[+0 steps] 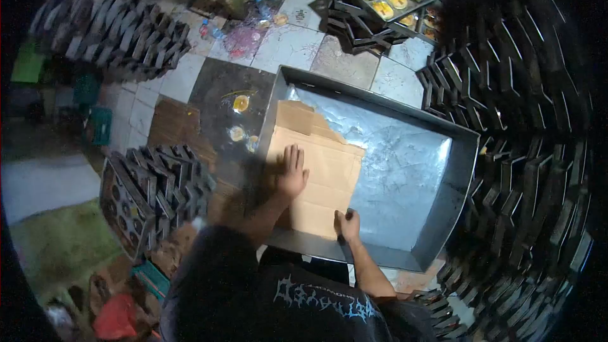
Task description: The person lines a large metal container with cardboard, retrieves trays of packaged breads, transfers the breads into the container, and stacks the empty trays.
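A piece of brown cardboard [323,177] lies in the left part of a large, deep metal tray [405,171], its upper corner cut or torn unevenly. My left hand [292,174] rests flat on the cardboard with its fingers stretched out. Near the cardboard's lower right corner, my right hand [348,225] is closed around something small and dark; what it is I cannot make out. The tray's bare silvery floor shows to the right of the cardboard.
Stacks of dark metal pans rise along the right [506,190], at the upper left [120,31] and at the lower left [155,196]. At the top, a baking tray [415,9] holds several yellow-topped pastries. Food scraps [240,102] and litter lie on the tiled floor.
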`<action>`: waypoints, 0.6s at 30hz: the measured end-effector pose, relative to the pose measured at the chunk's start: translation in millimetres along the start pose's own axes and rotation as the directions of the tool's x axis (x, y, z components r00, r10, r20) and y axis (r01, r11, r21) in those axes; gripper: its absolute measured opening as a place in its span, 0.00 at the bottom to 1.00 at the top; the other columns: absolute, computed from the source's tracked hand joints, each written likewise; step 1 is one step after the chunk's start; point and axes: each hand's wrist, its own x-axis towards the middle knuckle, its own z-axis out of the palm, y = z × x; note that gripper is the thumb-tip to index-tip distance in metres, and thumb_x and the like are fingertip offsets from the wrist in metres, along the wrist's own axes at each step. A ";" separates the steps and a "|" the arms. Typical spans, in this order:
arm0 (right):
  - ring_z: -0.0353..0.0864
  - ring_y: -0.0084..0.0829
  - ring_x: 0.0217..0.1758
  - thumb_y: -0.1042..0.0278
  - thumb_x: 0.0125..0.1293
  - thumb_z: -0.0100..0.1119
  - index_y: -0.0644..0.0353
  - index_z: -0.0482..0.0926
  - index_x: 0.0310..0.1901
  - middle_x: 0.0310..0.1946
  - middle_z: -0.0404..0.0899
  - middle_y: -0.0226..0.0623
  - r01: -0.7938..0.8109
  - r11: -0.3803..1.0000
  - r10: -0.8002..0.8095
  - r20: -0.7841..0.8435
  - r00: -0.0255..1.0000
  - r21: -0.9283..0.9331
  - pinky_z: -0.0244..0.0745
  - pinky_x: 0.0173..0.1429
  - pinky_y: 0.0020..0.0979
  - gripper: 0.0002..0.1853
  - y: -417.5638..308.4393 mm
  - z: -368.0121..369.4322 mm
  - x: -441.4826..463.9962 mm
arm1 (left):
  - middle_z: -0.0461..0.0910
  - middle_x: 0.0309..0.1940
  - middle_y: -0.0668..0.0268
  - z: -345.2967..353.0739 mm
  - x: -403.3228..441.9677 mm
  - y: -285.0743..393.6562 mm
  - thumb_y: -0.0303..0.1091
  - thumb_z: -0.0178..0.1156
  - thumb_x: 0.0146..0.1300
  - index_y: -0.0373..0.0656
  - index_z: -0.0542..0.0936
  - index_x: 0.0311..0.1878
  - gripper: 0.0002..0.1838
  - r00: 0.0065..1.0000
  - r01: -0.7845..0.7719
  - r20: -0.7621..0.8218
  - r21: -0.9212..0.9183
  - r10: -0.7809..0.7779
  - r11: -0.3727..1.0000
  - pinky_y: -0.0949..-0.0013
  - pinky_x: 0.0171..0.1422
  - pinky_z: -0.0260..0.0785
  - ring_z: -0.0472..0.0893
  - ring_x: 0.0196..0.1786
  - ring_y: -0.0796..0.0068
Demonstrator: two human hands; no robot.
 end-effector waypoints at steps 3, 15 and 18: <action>0.73 0.34 0.32 0.61 0.54 0.61 0.71 0.71 0.35 0.28 0.75 0.44 -0.213 0.967 0.193 0.144 0.971 0.140 0.71 0.39 0.33 0.18 2.0 -8.7 6.4 | 0.46 0.67 0.48 32.7 -24.2 0.2 0.43 0.56 0.55 0.34 0.53 0.65 0.39 0.999 -0.020 0.037 -0.161 0.027 0.987 0.50 0.70 0.38 0.46 0.69 0.50; 0.63 0.51 0.58 0.67 0.59 0.48 0.71 0.66 0.51 0.53 0.65 0.59 0.477 0.691 -0.589 -0.040 0.807 -0.543 0.59 0.62 0.42 0.21 -128.1 -55.6 151.6 | 0.23 0.65 0.38 96.5 -26.6 -26.6 0.65 0.58 0.45 0.33 0.32 0.66 0.62 0.860 0.129 0.510 -0.198 -0.010 0.972 0.41 0.68 0.24 0.27 0.68 0.39; 0.59 0.47 0.63 0.63 0.59 0.49 0.71 0.63 0.55 0.56 0.63 0.54 0.584 0.573 -0.701 0.026 0.713 -0.575 0.53 0.66 0.41 0.25 -173.0 -45.9 214.4 | 0.23 0.65 0.37 88.9 -27.4 -20.6 0.65 0.56 0.47 0.28 0.31 0.65 0.62 0.817 0.052 0.576 -0.034 -0.023 0.998 0.41 0.68 0.20 0.25 0.68 0.39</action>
